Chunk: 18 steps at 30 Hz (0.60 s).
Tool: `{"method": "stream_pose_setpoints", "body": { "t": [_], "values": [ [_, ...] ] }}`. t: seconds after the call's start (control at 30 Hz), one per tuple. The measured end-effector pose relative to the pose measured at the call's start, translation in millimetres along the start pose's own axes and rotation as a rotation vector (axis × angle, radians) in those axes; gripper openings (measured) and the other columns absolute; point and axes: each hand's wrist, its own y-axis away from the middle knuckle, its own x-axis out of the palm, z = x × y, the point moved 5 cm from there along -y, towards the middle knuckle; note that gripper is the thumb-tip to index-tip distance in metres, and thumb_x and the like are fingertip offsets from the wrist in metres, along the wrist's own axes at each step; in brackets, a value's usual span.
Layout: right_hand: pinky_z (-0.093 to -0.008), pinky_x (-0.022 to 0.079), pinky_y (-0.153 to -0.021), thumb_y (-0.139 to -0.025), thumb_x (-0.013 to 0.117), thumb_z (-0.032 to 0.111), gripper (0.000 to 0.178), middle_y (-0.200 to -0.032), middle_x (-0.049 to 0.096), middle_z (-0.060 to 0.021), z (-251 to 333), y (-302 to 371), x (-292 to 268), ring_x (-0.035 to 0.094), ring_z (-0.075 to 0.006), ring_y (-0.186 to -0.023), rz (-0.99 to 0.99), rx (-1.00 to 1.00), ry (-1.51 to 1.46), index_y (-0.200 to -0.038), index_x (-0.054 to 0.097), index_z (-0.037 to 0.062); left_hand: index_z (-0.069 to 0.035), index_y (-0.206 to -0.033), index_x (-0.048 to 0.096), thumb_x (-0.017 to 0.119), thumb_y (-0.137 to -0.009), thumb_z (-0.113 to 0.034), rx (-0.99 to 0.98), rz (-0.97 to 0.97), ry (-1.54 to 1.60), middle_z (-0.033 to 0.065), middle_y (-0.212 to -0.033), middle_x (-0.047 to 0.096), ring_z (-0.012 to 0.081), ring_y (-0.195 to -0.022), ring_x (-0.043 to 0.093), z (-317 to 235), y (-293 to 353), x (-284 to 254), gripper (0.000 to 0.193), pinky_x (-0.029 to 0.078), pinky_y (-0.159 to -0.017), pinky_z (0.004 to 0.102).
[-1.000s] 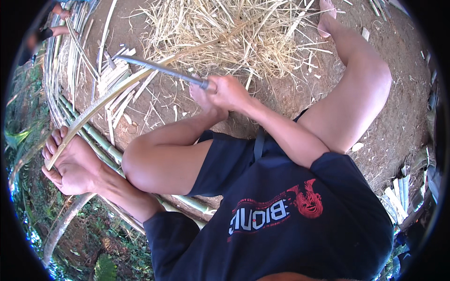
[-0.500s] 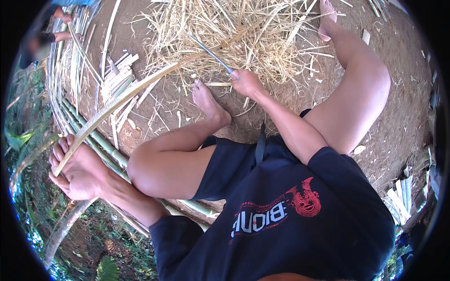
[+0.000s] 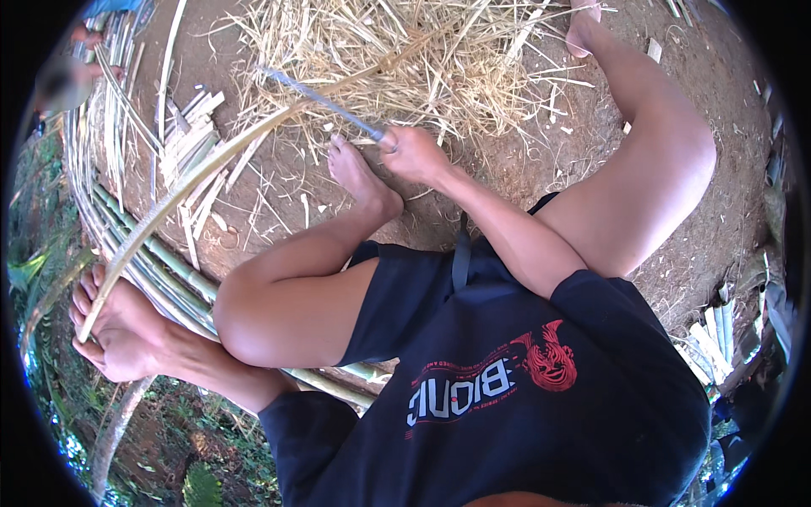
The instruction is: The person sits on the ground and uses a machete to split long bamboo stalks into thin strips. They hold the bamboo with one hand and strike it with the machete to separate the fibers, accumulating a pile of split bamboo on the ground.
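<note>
A long, curved bamboo strip [image 3: 198,169] stretches from my left hand [image 3: 118,325] at the left up to the far middle. My left hand is turned palm up, with its fingers and thumb closed round the strip's near end. My right hand [image 3: 416,156] grips the handle of a knife [image 3: 325,103], its narrow grey blade pointing up and left. The blade crosses the strip along its middle stretch. Past the blade, the strip's far end runs over a heap of pale shavings [image 3: 380,63], and its tip is hard to pick out there.
Split bamboo pieces [image 3: 194,139] lie on the bare soil left of my foot. Long bamboo poles [image 3: 173,258] run along the left beside green plants [image 3: 203,482]. A co-worker [image 3: 72,80] is at the upper left. More cut pieces [image 3: 714,346] are at the right.
My right hand and the knife have moved left, and the blade now crosses the strip nearer my left hand. My left hand still holds the strip's end. The whole view has shifted slightly.
</note>
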Motion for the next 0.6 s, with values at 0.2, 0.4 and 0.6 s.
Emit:
{"method": "stream_pose_setpoints", "body": {
  "t": [0.2,0.4,0.6],
  "values": [
    [-0.0410,0.049,-0.067,-0.083,0.055,0.016,0.012,-0.071,0.062,-0.0135,-43.3,-14.4,-14.2,0.061,-0.0249,-0.067,-0.027,0.186,-0.006,-0.082,0.060,0.0057,-0.003,-0.073,0.042,0.045,-0.080,-0.024,-0.045,0.022,0.024,0.0102,-0.075,0.035,0.0230,-0.074,0.032,-5.3,-14.2,-21.8,0.023,0.028,-0.075,0.0408],
    [-0.0391,0.054,-0.069,-0.088,0.054,0.016,0.015,-0.076,0.065,-0.0140,9.9,5.3,0.4,0.064,-0.0250,-0.069,0.073,0.068,0.007,-0.093,0.064,0.0064,-0.003,-0.073,0.040,0.041,-0.083,-0.027,0.021,-0.037,-0.024,0.0121,-0.076,0.035,0.0235,-0.074,0.032,-16.4,-5.7,-18.3,0.026,0.029,-0.073,0.0408],
    [-0.0406,0.047,-0.059,-0.085,0.054,0.015,0.012,-0.066,0.058,-0.0104,-46.6,-4.9,-27.3,0.057,-0.0227,-0.059,0.015,0.377,-0.112,-0.083,0.059,0.0045,-0.005,-0.072,0.038,0.039,-0.087,-0.029,-0.044,0.016,0.012,0.0089,-0.075,0.034,0.0226,-0.072,0.031,-9.0,-10.3,-24.3,0.028,0.028,-0.071,0.0394]
  ]
}}
